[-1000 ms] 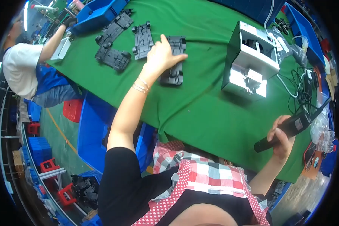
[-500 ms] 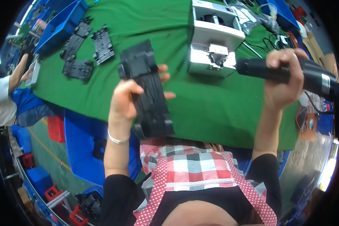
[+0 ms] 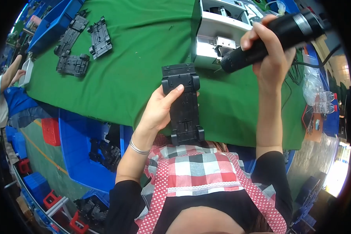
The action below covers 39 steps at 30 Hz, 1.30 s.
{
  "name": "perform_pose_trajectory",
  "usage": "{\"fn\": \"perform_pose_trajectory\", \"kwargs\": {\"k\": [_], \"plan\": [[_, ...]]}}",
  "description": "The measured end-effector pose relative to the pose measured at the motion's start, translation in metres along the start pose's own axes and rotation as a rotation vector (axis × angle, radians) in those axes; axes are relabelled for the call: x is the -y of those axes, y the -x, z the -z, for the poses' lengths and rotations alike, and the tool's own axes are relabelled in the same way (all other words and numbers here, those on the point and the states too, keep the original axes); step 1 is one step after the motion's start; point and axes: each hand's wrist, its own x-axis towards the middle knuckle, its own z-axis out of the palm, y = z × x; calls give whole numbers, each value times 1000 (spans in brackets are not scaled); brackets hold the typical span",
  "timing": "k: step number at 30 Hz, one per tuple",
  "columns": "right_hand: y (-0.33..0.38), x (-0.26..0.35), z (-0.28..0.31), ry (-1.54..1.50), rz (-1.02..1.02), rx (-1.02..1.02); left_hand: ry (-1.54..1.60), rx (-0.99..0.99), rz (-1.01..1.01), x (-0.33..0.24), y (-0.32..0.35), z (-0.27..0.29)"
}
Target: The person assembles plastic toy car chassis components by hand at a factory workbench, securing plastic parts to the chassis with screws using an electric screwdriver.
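My left hand (image 3: pixel 156 108) grips a black plastic toy car chassis (image 3: pixel 186 111) by its left side, thumb across its upper face. The chassis is held lengthwise in front of my apron, its far end pointing at the back of the table. In my right hand (image 3: pixel 272 58) is a black electric screwdriver (image 3: pixel 240 59), fingers wrapped round its body. Its tip points left and slightly downward, just in front of a silver screw feeder (image 3: pixel 208 47). The tip is apart from the chassis. Whether a screw sits on it, I cannot tell.
Several more chassis (image 3: pixel 100 38) lie on the green cloth (image 3: pixel 140 35) at left. A blue bin (image 3: pixel 76 165) with black parts stands below the table edge. A co-worker's hand (image 3: pixel 18 76) is at far left by a white tray (image 3: pixel 26 73). A cable (image 3: pixel 319 62) trails from the screwdriver.
My left hand has brought the chassis rightward and turned it straighter. The screwdriver has swung left, its tip now near the feeder's front. The view has shifted slightly.
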Motion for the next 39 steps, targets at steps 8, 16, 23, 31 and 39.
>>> {"fn": "perform_pose_trajectory", "kwargs": {"k": [8, 16, 23, 31, 39], "plan": [[30, -3, -18, -196, 25, 139, 57, -3, 79, -7, 1, -6], [40, -8, -24, -43, 43, 185, 33, 20, 69, -7, 1, -9], [43, -10, -15, -145, -1, 256, -95, 27, 8, 8, -3, -8], [-2, -1, 12, 6, 329, -86, -35, 51, 159, 13, -4, -1], [6, -7, 0, -128, 5, 83, -18, 56, 136, 11, -4, -4]]}}
